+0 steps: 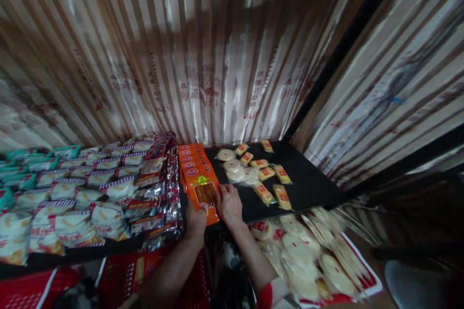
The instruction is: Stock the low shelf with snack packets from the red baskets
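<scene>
"While I look down, both hands are at one packet (206,193). Record: orange, with a clear window showing brown strips, lying on the table (308,181) between my two sets of fingers."

"State of the fingers, each side?"

"Left hand (195,223): grasping the packet at its near left edge, thumb over the face, the other fingers partly hidden. Right hand (229,204): fingers bent, grasping the right edge, a little farther out than the left."

"Beyond the fingertips?"

"More orange packs (189,160), overlapped in a row running straight away from my fingers; the held one is nearest me. Past those, striped sheeting (232,82) with red print."

"Right of the right fingers?"

"Round white cakes (232,165) in clear wrap, just beside and beyond; then yellow packs (267,173), scattered at loose angles. Lower right of that hand, a heap of wrapped rounds (300,256) in a red-and-white container (375,282)."

"Left of the left fingers?"

"Nearest, shiny sachets (155,178), stacked in overlap. Farther left, white bags (108,219) in rows; farthest, green bags (27,164). Below the left fingers, toward me, a red crate (121,275). Small lettering blurred; not read."
</scene>
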The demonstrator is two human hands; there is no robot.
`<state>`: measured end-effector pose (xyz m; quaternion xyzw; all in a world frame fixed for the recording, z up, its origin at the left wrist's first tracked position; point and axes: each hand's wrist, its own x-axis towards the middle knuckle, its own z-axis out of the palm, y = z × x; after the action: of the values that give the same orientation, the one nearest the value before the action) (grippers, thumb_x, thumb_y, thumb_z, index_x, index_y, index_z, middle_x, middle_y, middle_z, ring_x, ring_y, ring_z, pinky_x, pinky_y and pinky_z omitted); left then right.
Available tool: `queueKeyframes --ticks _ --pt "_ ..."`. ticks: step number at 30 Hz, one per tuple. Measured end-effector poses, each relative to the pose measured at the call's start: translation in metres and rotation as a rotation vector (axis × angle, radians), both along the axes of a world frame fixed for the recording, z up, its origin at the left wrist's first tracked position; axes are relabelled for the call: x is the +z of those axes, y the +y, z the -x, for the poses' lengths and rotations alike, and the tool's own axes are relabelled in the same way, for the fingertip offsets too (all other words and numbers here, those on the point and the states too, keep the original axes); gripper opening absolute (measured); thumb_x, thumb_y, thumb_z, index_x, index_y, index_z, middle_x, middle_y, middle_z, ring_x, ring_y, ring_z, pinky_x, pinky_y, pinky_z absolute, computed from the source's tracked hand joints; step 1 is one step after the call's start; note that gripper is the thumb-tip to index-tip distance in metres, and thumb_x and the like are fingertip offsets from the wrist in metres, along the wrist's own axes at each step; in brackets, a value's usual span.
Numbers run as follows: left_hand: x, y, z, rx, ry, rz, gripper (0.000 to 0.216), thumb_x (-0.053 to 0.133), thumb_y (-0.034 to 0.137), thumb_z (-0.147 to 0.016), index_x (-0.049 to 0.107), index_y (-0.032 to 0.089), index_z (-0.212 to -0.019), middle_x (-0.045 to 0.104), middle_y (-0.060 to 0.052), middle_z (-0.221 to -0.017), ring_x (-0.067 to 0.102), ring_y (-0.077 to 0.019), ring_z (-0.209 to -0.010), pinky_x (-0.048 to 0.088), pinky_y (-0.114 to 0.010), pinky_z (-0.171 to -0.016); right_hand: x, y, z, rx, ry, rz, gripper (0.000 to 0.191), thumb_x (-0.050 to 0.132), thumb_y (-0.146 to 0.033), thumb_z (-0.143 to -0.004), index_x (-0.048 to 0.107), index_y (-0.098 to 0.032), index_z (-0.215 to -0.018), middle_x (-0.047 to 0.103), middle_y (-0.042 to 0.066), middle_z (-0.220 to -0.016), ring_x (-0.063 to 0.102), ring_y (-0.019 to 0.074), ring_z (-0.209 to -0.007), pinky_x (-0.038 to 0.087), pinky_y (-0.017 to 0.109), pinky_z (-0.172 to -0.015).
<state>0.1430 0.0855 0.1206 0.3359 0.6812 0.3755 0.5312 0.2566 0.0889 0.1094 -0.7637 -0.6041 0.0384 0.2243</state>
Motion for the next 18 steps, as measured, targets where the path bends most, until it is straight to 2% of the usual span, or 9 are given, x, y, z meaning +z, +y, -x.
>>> queueKeyframes --ticks 3,5,11,15,18 --pt "0.002 -0.001 -0.001 -0.006 0.049 -0.017 0.064 0.065 0.015 -0.066 0.040 0.014 -0.125 0.047 -0.016 -0.129 0.039 -0.0262 -0.125 0.030 -0.029 -0.102 0.003 -0.001 0.006 0.073 -0.009 -0.068 0.037 0.037 -0.024 -0.088 0.058 -0.013 -0.116 0.054 0.013 -0.120 0.047 0.0232 -0.109 0.036 0.033 -0.096" --pt "0.002 0.000 -0.002 -0.037 0.112 -0.023 0.064 0.063 0.016 -0.068 0.039 0.010 -0.126 0.046 -0.019 -0.127 0.044 -0.0274 -0.121 0.034 -0.030 -0.099 0.003 0.000 0.010 0.141 0.012 -0.085 0.038 0.037 -0.023 -0.088 0.057 -0.012 -0.118 0.052 0.013 -0.125 0.043 0.0226 -0.114 0.034 0.033 -0.099" --pt "-0.010 -0.001 -0.003 -0.008 0.319 -0.128 0.056 0.058 0.011 -0.066 0.046 0.010 -0.121 0.054 -0.016 -0.117 0.050 -0.0256 -0.113 0.039 -0.032 -0.096 -0.008 0.005 0.013 0.197 0.057 -0.094 0.037 0.042 -0.024 -0.086 0.056 -0.012 -0.118 0.054 0.013 -0.123 0.044 0.0235 -0.116 0.034 0.036 -0.101" --pt "-0.023 -0.018 -0.006 -0.026 0.398 -0.288 0.052 0.056 0.007 -0.062 0.053 0.008 -0.114 0.047 -0.018 -0.124 0.045 -0.0279 -0.119 0.034 -0.035 -0.102 -0.014 0.007 0.013 0.190 0.047 -0.120 0.036 0.044 -0.023 -0.084 0.057 -0.012 -0.116 0.055 0.014 -0.120 0.046 0.0240 -0.113 0.035 0.038 -0.100" --pt "-0.025 -0.038 -0.006 -0.079 0.397 -0.387 0.048 0.053 0.003 -0.059 0.058 0.009 -0.107 0.044 -0.018 -0.125 0.041 -0.0293 -0.121 0.033 -0.038 -0.104 -0.014 0.006 0.017 0.176 0.025 -0.174 0.035 0.044 -0.022 -0.084 0.058 -0.011 -0.114 0.053 0.015 -0.122 0.043 0.0256 -0.116 0.035 0.040 -0.100"
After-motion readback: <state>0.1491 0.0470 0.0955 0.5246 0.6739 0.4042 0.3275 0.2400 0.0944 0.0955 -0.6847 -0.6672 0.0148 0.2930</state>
